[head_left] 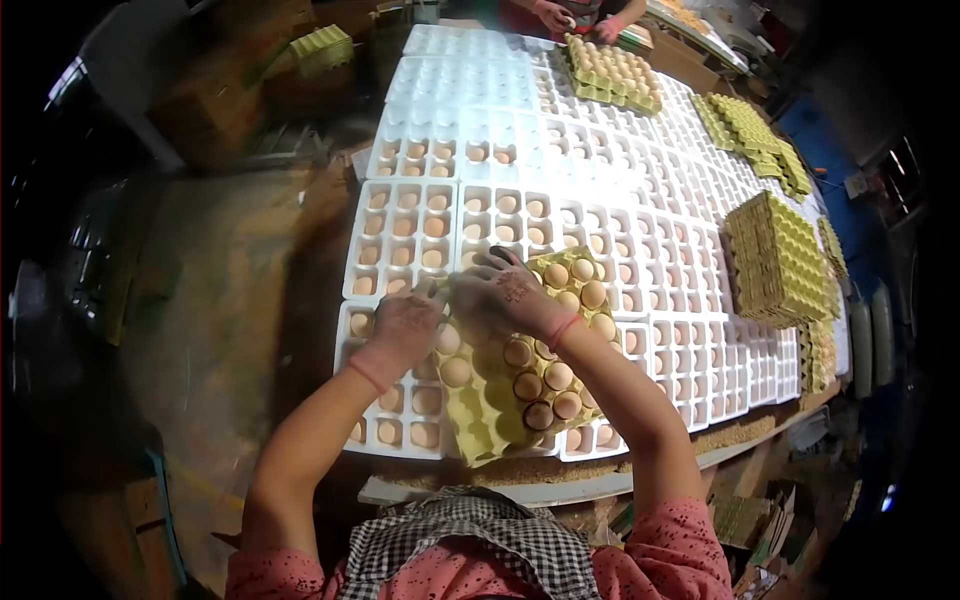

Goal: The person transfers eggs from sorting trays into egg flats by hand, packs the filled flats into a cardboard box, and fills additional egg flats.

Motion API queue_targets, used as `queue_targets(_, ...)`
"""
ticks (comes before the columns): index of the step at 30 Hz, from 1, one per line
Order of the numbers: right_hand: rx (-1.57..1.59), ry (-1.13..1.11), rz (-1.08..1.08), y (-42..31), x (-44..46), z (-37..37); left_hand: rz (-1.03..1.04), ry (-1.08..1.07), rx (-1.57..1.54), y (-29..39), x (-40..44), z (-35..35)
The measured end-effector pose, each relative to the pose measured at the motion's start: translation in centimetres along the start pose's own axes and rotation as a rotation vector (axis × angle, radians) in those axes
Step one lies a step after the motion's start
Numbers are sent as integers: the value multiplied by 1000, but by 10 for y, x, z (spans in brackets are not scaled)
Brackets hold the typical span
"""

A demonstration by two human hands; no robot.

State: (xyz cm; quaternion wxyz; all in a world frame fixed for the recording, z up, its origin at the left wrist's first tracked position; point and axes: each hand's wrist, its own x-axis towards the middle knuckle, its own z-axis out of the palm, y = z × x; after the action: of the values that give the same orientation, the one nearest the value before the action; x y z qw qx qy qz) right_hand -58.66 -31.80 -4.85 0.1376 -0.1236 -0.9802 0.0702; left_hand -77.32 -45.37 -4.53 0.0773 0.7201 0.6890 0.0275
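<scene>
A yellow-green egg tray (480, 405) lies tilted on the white foam trays near the front edge. It holds several eggs, and cups at its left front are bare. My left hand (408, 325), in a thin glove, is over the tray's left edge and a white foam tray (352, 345) with eggs; its fingertips are blurred. My right hand (505, 293), also gloved, reaches over the back left part of the egg tray, fingers bent and partly blurred. What either hand holds, if anything, is hidden.
White foam trays (590, 165) with eggs cover the table. A stack of yellow-green trays (780, 260) stands at the right, more trays (745, 125) behind it. At the far side another person's hands (607, 28) are beside a tray of eggs (612, 75).
</scene>
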Motion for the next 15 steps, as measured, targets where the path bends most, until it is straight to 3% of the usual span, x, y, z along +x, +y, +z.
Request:
queue_targets(1, 20, 9, -15, 3, 1, 0, -21, -10, 14, -3, 0, 10)
queue_targets(3, 435, 31, 193, 5, -5, -4, 76, 118, 72, -12, -2, 22)
queue_targets(4, 776, 122, 406, 3, -13, -19, -18, -49, -31, -4, 2, -7)
queue_targets(5, 788, 117, 377, 3, -13, -34, -48, -43, -21, -4, 0, -15)
queue_targets(7, 346, 1, 83, -1, -17, -53, -254, 144, -965, -11, -9, -25)
queue_targets(8, -42, -60, -160, -7, -14, -43, -303, 227, -1552, -18, -13, -20)
queue_targets(9, -40, -51, -164, -16, -12, -21, -288, 383, -1772, -9, -8, -31)
queue_targets(11, 62, -90, -168, -23, -7, 17, -242, 444, -1982, -11, -9, -42)
queue_targets(12, 50, -77, -167, -17, -3, 0, -193, 423, -2084, -23, -6, -34)
queue_targets(14, 143, -472, -25, -13, 4, -42, -173, 422, -2106, -32, -6, -39)
queue_targets(15, 142, -464, -22, -4, 2, -39, -166, 422, -2136, -38, -2, -42)
